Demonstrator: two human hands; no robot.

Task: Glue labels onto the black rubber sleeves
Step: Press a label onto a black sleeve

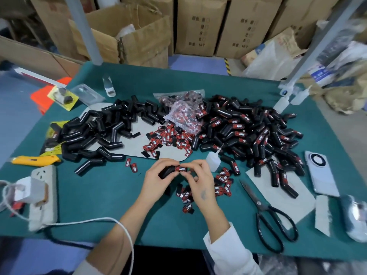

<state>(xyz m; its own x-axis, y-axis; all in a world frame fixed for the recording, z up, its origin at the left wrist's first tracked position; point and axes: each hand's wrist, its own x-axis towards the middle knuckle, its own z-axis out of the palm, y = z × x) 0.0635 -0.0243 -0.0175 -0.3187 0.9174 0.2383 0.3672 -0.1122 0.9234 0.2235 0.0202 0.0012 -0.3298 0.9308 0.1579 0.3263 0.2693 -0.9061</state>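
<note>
Our left hand [158,180] and right hand [200,181] both grip one bent black rubber sleeve [168,172] above the green table [111,197]; its long axis runs left-right, its one red label [181,168] facing up. Two sleeve heaps flank loose labels [168,137]; one pair of scissors [268,213] lies right.

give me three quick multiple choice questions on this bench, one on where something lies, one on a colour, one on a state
1. Where do the scissors lie?
A. right of the hands
B. left of the hands
C. on the boxes

2. What colour is the utility knife?
A. green
B. yellow
C. white

3. What is the state of the sleeve in the hands?
A. bare
B. cut in two
C. label on it

Answers: A, the scissors lie beyond the right hand; B, its body is yellow; C, a red and black label sits on the sleeve held by the left hand and right hand.
</note>
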